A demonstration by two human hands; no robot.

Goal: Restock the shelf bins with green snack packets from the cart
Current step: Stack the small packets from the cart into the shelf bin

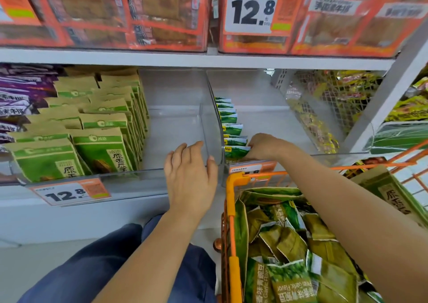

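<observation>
A row of green snack packets (229, 122) stands upright along the left wall of a clear shelf bin (266, 117). My right hand (264, 146) reaches into that bin and grips the front packet (236, 152) of the row. My left hand (188, 170) hovers at the front of the clear divider (212, 108), fingers relaxed, holding nothing. At lower right the orange cart (231, 210) holds several loose green packets (284, 251).
The bin to the left (171, 126) holds kraft-and-green bags (99, 126) on its left side. Purple packets (16, 99) lie further left. Red boxes (115, 13) fill the shelf above. A wire basket (328, 94) with yellow packets sits to the right. Price tags (69, 192) line the shelf edge.
</observation>
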